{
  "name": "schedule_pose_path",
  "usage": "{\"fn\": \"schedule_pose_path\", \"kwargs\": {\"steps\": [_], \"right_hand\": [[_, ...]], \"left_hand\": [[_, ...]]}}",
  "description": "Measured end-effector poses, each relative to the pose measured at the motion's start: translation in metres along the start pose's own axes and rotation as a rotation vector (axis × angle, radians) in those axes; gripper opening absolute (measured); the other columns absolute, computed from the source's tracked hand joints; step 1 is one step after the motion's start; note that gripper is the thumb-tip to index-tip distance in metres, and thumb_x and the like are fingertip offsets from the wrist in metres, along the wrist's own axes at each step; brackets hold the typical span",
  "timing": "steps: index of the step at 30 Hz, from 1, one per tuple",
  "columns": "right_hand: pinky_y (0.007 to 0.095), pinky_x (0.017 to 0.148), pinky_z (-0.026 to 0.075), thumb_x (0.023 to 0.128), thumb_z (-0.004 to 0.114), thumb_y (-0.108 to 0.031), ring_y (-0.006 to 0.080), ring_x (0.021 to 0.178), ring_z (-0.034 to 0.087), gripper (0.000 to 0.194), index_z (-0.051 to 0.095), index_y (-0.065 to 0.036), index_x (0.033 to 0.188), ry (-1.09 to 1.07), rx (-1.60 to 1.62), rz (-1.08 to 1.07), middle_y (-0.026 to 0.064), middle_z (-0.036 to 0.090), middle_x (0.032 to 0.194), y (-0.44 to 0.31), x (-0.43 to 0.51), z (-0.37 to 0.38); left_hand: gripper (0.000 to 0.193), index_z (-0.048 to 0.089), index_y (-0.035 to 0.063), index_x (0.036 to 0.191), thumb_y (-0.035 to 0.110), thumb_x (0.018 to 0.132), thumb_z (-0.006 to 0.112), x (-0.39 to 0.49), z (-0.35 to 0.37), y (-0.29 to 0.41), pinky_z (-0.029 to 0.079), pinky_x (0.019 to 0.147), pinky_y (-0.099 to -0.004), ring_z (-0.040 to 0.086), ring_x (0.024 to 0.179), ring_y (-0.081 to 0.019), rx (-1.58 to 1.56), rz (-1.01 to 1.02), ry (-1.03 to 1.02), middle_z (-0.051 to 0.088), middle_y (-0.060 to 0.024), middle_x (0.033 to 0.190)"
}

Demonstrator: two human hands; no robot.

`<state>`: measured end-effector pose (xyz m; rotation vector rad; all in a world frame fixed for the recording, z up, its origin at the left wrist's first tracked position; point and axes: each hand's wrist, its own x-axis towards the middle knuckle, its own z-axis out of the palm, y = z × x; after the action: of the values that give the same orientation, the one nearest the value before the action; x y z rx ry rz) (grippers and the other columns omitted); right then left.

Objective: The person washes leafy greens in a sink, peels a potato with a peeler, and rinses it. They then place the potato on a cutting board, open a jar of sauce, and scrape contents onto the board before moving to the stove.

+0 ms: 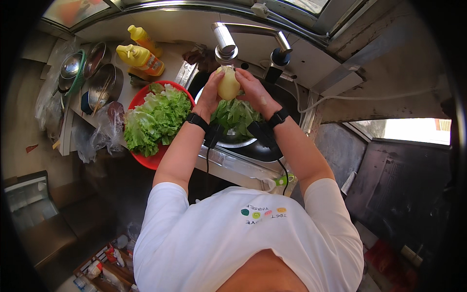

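A smooth, pale yellow peeled potato (pixel 228 84) is held between both hands under the metal faucet head (pixel 224 40), where water runs onto its top. My left hand (pixel 211 92) grips it from the left side, and my right hand (pixel 254 88) from the right. Below them, green leafy vegetables (pixel 235 115) lie in a metal basin (pixel 239 144) set in the dark sink (pixel 270 153). To the left of my left forearm, a red plastic basin (pixel 140 98) is heaped with green lettuce (pixel 158 118).
Yellow bottles (pixel 140 58) stand behind the red basin. Metal pans (pixel 105 84), a green basket (pixel 79 78) and plastic bags (pixel 107 127) crowd the counter's left end. A white hose (pixel 350 97) runs along the right wall. Black cables (pixel 282 169) hang from both wrist straps.
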<state>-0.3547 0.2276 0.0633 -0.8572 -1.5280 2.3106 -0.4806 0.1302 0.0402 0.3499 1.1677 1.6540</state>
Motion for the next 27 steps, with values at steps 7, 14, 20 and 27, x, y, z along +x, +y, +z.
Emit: {"fn": "schedule_pose_path", "kwargs": {"steps": [7,14,20,27], "right_hand": [[0.0469,0.072,0.051,0.092,0.036,-0.060,0.0252,0.096,0.059,0.053,0.050,-0.016,0.119,-0.015,0.369,0.188,0.0059,0.059,0.108,0.000,0.032,0.026],[0.0354,0.069,0.052,0.092,0.046,-0.050,0.0231,0.084,0.062,0.046,0.054,-0.008,0.108,0.207,0.258,-0.086,0.0052,0.062,0.097,0.033,0.058,0.032],[0.0436,0.069,0.056,0.089,0.051,-0.042,0.0249,0.089,0.063,0.040,0.055,-0.008,0.110,0.106,0.222,0.090,0.0085,0.062,0.101,-0.012,0.033,0.035],[0.0460,0.083,0.053,0.092,0.051,-0.043,0.0206,0.100,0.060,0.036,0.053,-0.015,0.116,-0.146,0.404,0.286,0.0066,0.060,0.111,-0.011,0.033,0.035]], "left_hand": [[0.046,0.043,0.0014,0.132,0.019,0.092,0.055,0.018,-0.003,-0.011,0.035,0.102,-0.0324,0.046,0.119,-0.0201,0.673,0.699,0.015,0.047,-0.0117,0.129],[0.020,0.061,-0.0011,0.099,0.015,0.089,0.056,0.040,-0.002,-0.004,0.048,0.072,-0.0267,0.059,0.080,-0.0126,-0.053,0.313,0.125,0.063,-0.0043,0.092],[0.028,0.062,0.0014,0.105,0.024,0.089,0.058,0.033,0.001,-0.013,0.043,0.090,-0.0292,0.055,0.100,-0.0166,0.482,0.530,0.354,0.057,-0.0096,0.107],[0.030,0.058,0.0022,0.111,0.023,0.089,0.058,0.026,-0.019,0.014,0.038,0.098,-0.0385,0.051,0.111,-0.0293,1.057,0.836,0.165,0.060,-0.0139,0.111]]}}
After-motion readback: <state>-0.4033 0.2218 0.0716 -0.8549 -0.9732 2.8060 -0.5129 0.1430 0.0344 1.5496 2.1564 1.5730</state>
